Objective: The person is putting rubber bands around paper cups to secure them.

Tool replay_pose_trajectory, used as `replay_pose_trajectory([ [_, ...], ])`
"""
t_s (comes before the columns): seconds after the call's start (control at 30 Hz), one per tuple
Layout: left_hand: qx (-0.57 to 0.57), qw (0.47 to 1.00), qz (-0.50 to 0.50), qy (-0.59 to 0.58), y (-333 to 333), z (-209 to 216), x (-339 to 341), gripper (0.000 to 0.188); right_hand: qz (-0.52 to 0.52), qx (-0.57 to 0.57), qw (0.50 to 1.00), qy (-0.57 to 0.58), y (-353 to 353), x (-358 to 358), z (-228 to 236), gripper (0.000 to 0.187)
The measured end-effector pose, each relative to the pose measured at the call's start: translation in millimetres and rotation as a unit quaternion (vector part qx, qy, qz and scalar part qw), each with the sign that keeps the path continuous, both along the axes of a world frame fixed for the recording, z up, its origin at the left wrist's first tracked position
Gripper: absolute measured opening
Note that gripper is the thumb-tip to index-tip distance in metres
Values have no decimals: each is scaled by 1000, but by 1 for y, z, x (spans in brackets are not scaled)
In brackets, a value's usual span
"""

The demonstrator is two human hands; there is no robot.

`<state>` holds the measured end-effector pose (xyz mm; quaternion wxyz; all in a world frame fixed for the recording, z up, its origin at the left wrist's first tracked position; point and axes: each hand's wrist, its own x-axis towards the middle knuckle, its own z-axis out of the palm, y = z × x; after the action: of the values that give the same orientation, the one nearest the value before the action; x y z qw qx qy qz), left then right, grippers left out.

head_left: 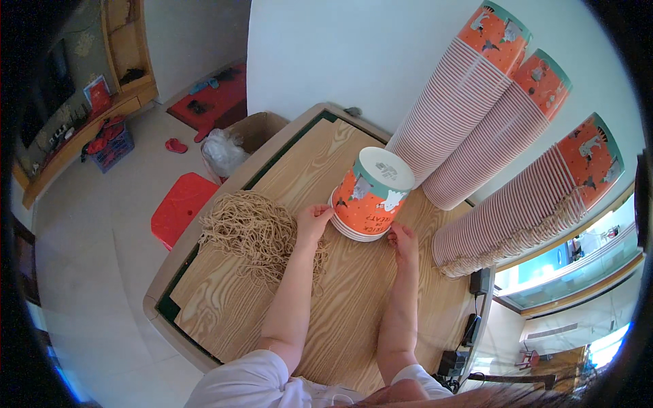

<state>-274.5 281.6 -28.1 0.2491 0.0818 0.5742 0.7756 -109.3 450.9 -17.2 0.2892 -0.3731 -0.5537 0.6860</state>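
A short stack of paper buckets (371,197) stands upside down on the wooden table in front of me, orange with a green base band and cartoon figures. My left hand (314,222) pinches the rim at its lower left. At the lower right, my right hand (403,240) has its fingers curled against the rim. Just left of my left forearm lies a loose heap of beige cord (255,231), part of it hidden behind that arm.
Tall stacks of nested buckets (449,102) rise behind and right; the nearest one (517,204) has cord loops hanging along it. Black power adapters (451,364) sit at the table's right edge. A red stool (180,207) and a cardboard box (262,129) holding clear plastic stand beyond the left edge.
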Motion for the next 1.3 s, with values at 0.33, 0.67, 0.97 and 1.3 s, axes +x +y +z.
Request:
replay_pose_trajectory([
  [0.33,25,1000,-11,-1,2,3,1,13,-6,10,1000,-4,6,0,-4,18],
  [0.67,37,999,-9,1,-3,18,1,15,-3,4,998,56,-1,-2,11,15],
  [0.97,14,995,-30,98,-33,53,12,12,25,73,986,151,-46,16,66,20],
  [1.3,149,979,-114,-72,-99,55,113,19,1,38,979,202,-132,82,71,17],
])
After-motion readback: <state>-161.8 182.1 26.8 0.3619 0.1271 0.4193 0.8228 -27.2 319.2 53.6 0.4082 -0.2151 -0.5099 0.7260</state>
